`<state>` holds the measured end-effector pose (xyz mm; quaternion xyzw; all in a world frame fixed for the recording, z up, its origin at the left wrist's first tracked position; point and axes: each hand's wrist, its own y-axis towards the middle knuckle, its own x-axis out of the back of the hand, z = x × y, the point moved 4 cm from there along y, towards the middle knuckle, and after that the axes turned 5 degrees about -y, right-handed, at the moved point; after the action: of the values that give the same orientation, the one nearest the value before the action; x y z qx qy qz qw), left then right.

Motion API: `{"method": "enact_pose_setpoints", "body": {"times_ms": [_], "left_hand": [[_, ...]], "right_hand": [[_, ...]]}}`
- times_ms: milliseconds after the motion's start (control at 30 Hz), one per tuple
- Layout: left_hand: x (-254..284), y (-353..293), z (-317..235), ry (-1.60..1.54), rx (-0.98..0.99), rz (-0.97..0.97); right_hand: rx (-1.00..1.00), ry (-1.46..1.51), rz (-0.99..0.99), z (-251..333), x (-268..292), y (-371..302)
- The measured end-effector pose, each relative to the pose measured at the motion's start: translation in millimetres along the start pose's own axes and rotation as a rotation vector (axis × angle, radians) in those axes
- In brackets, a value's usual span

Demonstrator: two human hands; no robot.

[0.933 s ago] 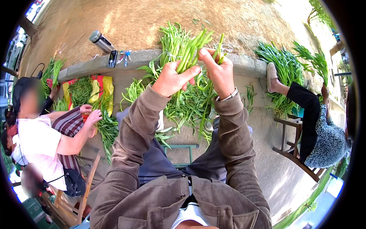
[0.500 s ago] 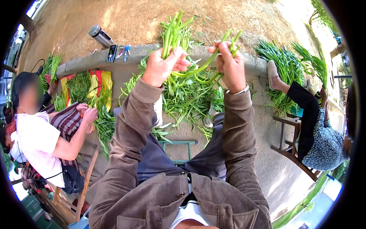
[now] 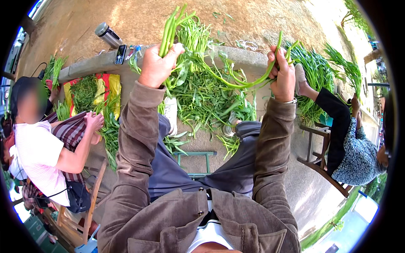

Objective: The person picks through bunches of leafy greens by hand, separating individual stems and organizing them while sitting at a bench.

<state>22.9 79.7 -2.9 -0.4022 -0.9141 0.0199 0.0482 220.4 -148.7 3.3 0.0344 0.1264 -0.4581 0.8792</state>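
My left hand (image 3: 159, 64) is closed around a small bunch of thick green leafy-vegetable stems (image 3: 169, 31), their ends pointing up and away from me. My right hand (image 3: 282, 75) pinches a few long green stems (image 3: 253, 84), whose leafy length curves down and back toward the middle. Both hands are raised and held well apart. Between and below them lies a loose heap of leafy greens (image 3: 202, 97) on the ground, spread between my feet. Beyond it, a bundle of cut stems (image 3: 196, 36) lies across the low kerb.
A steel flask (image 3: 109, 35), a mobile phone (image 3: 120, 54) and keys (image 3: 135, 51) stand or lie at the kerb (image 3: 88, 67). At left a seated person (image 3: 46, 143) handles greens by a red-yellow sack (image 3: 114, 86). At right another seated person (image 3: 358, 147) has a large greens pile (image 3: 316, 80).
My hands have moved apart, the left one outward to the left and the right one outward to the right. The stems in my right hand have drawn away from the left hand's bunch.
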Motion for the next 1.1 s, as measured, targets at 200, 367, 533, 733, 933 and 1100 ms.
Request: {"method": "enact_pose_setpoints", "body": {"times_ms": [200, 367, 533, 733, 933, 1100], "left_hand": [[-38, -12, -5, -0.087, 0.019, 0.257], [-77, -29, -7, -0.134, -0.025, 0.465], [-98, -39, -1, -0.154, 0.016, 0.568], [-101, -41, 3, 0.021, -0.097, 0.565], [-104, -43, 4, 0.160, -0.385, 0.446], [-104, -49, 5, 0.242, -0.412, 0.406]], "right_hand": [[-0.045, -0.015, 0.093, 0, -10, -3], [-0.140, 0.006, 0.128, -7, -24, -7], [-0.207, 0.117, 0.131, -21, -28, -3], [-0.250, 0.073, 0.052, -25, -26, -4], [-0.219, 0.008, 0.111, -23, -29, -7], [-0.236, 0.031, 0.090, -35, -30, -2]]}}
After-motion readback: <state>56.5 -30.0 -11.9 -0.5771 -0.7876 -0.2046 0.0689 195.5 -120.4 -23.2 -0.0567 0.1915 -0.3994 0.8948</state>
